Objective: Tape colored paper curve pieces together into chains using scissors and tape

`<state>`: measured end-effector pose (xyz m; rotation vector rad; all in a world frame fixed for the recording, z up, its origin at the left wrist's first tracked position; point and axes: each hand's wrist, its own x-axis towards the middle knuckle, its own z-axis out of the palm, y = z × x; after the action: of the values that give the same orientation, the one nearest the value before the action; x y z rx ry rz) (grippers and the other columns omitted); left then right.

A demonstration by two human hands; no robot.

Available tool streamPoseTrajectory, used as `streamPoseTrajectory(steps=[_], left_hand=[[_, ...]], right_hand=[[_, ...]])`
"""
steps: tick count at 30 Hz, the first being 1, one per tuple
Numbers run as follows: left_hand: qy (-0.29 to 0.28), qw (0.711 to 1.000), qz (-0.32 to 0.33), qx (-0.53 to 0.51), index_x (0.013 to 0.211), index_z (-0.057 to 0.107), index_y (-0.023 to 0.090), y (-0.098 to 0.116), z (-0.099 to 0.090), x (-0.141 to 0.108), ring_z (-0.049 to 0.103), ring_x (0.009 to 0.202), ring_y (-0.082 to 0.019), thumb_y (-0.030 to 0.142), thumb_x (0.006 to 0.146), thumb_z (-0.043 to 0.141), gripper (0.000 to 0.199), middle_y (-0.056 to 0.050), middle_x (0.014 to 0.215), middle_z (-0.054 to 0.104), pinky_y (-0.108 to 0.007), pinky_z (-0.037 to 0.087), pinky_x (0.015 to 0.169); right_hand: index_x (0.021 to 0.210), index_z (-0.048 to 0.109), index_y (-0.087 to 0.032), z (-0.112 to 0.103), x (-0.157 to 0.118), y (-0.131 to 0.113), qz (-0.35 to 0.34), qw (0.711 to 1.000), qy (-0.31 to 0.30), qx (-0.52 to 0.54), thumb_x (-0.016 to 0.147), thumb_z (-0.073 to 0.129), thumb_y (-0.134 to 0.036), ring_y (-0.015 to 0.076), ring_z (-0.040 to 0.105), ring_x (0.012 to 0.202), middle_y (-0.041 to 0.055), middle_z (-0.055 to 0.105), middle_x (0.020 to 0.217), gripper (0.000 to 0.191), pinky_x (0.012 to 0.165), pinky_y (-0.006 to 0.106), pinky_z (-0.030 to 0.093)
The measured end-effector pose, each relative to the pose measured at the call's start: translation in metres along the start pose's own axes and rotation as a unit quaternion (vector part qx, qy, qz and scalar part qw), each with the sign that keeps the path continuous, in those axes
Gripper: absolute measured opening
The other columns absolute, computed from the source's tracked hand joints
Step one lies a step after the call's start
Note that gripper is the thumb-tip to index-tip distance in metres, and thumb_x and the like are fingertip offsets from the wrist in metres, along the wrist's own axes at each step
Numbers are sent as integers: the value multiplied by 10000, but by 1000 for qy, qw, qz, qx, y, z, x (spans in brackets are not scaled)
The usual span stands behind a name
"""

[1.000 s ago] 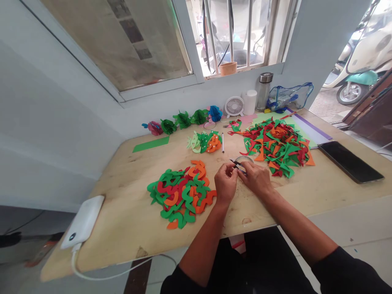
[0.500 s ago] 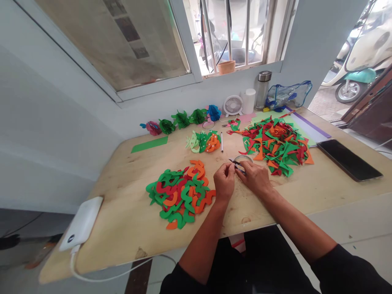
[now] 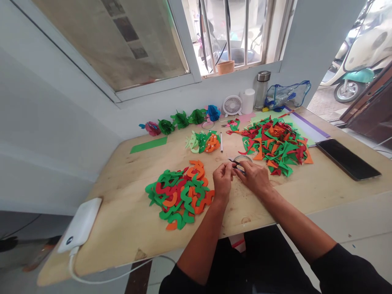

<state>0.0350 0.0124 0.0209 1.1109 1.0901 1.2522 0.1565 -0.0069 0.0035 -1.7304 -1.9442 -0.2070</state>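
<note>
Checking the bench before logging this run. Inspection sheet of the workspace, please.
Surface: plywood table, knots showing, unfixed paper pieces on it.
Job's things: curved cut-outs in a pile near the hands; angular cut-outs in a pile beyond; snips at the fingertips; round clear disc just past them.
Clutter: phone, power bank, fan, flask, clear bag.
Hands: left hand and right hand close together at the snips; which one grips them is unclear.
Cables: white cable from the power bank, hanging past the table edge.
Surroundings: barred window; scooter outside.
</note>
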Motion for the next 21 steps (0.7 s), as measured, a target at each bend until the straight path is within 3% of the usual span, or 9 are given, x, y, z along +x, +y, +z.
streamPoseTrajectory(steps=[3, 8, 14, 21], left_hand=[[-8, 995, -47, -93, 738, 639, 140, 5, -2, -2, 411, 455, -68, 471, 713, 598, 334, 16, 535, 499, -212, 327, 459], [-88, 955, -152, -238, 673, 570, 179, 15, -11, -3, 413, 470, -86, 451, 741, 546, 281, 8, 561, 479, -259, 369, 499], [-159, 945, -138, -252, 640, 472, 206, 21, -24, -8, 412, 534, -121, 539, 781, 472, 361, -16, 615, 436, -315, 397, 546], [-198, 929, -132, -285, 559, 343, 206, 26, -34, -14, 385, 521, -128, 627, 773, 457, 485, -11, 578, 376, -310, 364, 521]], right_hand=[[1040, 621, -192, -1, 0, 0, 10, 1000, -9, -7, 893, 436, -426, 165, 611, 698, 75, 693, 856, 332, 550, 259, 291], [990, 629, -207, -4, 1, 0, 52, 998, -21, -35, 876, 466, -399, 184, 606, 705, 72, 698, 859, 275, 548, 270, 276], [963, 638, -189, -5, 2, 5, 99, 990, -39, -92, 853, 495, -367, 224, 591, 699, 107, 683, 799, 254, 589, 296, 301], [939, 634, -171, 1, 3, 12, 78, 993, -6, -86, 868, 473, -324, 223, 575, 720, 101, 668, 778, 234, 654, 305, 339]])
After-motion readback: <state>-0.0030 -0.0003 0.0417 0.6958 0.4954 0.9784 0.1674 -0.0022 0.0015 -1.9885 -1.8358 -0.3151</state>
